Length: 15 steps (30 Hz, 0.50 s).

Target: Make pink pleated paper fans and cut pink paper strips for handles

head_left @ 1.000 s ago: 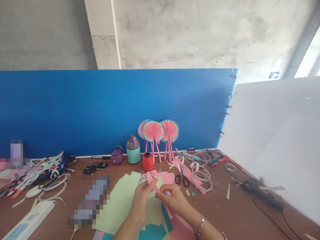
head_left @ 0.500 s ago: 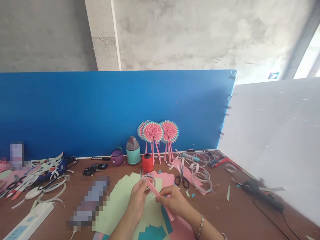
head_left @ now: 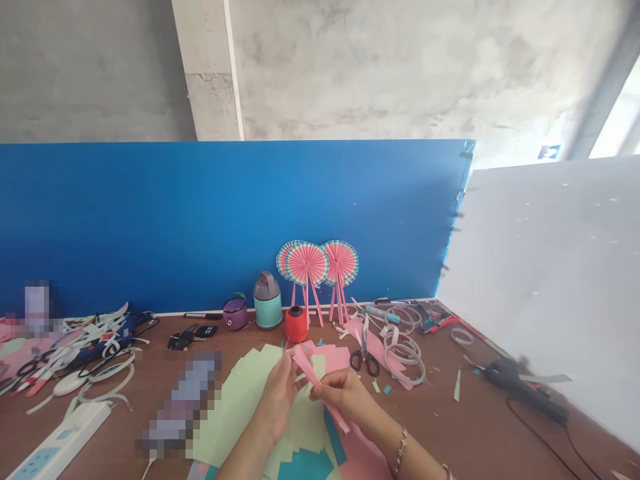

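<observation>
A long, narrow pink paper strip (head_left: 306,366) slants between my hands, above overlapping sheets of light green paper (head_left: 241,393). Near its far end, my left hand (head_left: 280,387) grips it with thumb and fingers. My right hand (head_left: 343,395) pinches the strip around its middle, and its near end sticks out below that hand. Pink paper (head_left: 363,457) and teal paper (head_left: 305,465) lie beneath my wrists. Just right of the sheets rest dark-handled scissors (head_left: 365,360).
Pink pleated paper fans (head_left: 307,263) stand against the blue partition (head_left: 150,220). By them are a red spool (head_left: 297,325), a teal container (head_left: 269,310) and a purple cup (head_left: 235,313). Tape rolls (head_left: 405,357) and a glue gun (head_left: 525,388) lie right; a power strip (head_left: 63,447) lies left.
My left hand has turned slightly, and the strip's far end now looks wider and tilted differently. My right hand keeps its pinch, shifted very little.
</observation>
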Each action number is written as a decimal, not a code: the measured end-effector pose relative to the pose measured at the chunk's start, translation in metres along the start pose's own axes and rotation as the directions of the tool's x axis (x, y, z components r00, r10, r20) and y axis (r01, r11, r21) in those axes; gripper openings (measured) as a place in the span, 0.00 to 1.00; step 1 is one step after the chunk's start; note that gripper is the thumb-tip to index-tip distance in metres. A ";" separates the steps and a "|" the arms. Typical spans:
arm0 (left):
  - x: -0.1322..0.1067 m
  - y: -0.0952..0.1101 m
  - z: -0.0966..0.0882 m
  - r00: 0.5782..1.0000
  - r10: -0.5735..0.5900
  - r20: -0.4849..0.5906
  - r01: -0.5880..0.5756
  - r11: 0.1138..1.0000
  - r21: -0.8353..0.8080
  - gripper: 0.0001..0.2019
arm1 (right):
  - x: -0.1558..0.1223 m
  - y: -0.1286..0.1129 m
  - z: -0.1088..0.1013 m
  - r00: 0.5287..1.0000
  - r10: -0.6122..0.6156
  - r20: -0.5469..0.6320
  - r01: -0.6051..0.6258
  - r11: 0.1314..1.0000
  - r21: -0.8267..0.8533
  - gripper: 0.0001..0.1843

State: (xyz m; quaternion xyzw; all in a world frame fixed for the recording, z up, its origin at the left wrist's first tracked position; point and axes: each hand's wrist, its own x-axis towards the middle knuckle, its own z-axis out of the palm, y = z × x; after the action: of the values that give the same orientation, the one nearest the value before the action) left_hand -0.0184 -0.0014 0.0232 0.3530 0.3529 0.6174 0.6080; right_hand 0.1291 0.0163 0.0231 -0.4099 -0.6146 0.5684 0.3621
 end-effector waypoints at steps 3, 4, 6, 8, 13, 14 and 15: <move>-0.004 -0.002 0.006 0.997 -0.073 0.039 0.066 0.985 0.159 0.20 | 0.001 0.003 -0.001 0.998 -0.055 0.004 0.055 0.994 0.099 0.17; -0.004 -0.003 0.007 0.997 -0.076 0.022 0.069 0.973 0.221 0.17 | 0.002 0.004 -0.002 0.998 -0.057 0.002 0.057 0.994 0.098 0.19; -0.002 -0.004 0.004 0.998 -0.020 -0.053 0.034 0.955 0.293 0.15 | 0.002 0.004 -0.002 1.000 -0.027 0.001 0.027 0.999 0.044 0.20; 0.002 -0.002 -0.001 0.983 0.072 -0.167 -0.019 0.954 0.301 0.16 | 0.002 0.003 -0.003 1.000 0.007 0.002 -0.007 1.000 -0.015 0.20; 0.010 0.002 -0.014 0.967 0.092 -0.238 -0.025 0.963 0.269 0.19 | 0.002 -0.002 -0.007 0.999 -0.014 0.046 0.017 0.998 -0.054 0.17; 0.010 0.001 -0.015 0.968 0.089 -0.236 -0.028 0.967 0.252 0.19 | 0.002 -0.002 -0.008 0.999 -0.032 0.035 0.035 0.995 -0.094 0.17; 0.010 0.000 -0.014 0.969 0.086 -0.232 -0.030 0.972 0.232 0.19 | 0.003 -0.001 -0.009 0.998 -0.054 0.019 0.057 0.988 -0.140 0.15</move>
State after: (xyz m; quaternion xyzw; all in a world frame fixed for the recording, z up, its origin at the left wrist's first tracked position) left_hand -0.0308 0.0089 0.0159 0.3529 0.4817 0.6289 0.4979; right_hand 0.1360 0.0225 0.0251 -0.4128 -0.6672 0.5164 0.3433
